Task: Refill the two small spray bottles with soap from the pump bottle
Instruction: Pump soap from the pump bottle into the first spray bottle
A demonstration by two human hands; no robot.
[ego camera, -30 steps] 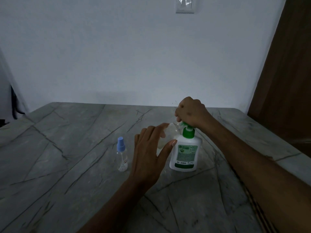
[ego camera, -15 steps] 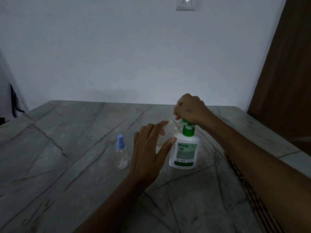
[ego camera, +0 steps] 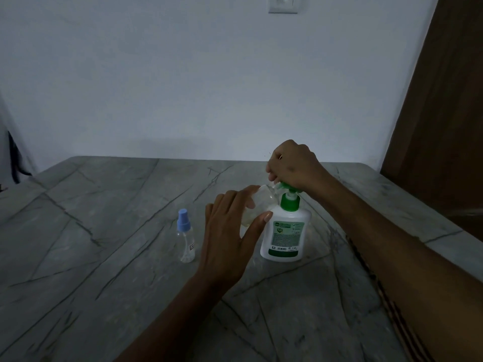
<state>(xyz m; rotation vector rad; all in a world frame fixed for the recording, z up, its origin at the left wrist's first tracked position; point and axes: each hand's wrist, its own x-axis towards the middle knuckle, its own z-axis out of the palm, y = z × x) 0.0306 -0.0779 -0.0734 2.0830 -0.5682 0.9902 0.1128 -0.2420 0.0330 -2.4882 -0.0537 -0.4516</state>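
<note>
A white pump bottle (ego camera: 286,233) with a green collar and green label stands upright on the grey marble table (ego camera: 104,231). My right hand (ego camera: 294,164) rests on top of its green pump head, fingers curled over it. My left hand (ego camera: 230,236) holds a small clear spray bottle (ego camera: 261,202) tilted, its open mouth up against the pump's spout; pale liquid shows inside. A second small clear spray bottle (ego camera: 186,240) with a light blue cap stands upright to the left of my left hand, apart from it.
A white wall rises behind the table's far edge, with a light switch plate (ego camera: 282,3) high up. A brown wooden door (ego camera: 444,113) stands at the right. Dark cables (ego camera: 15,163) hang at the far left.
My right hand and the pump head have risen, so the white pump stem now shows above the green collar. My left hand keeps the small bottle at the spout.
</note>
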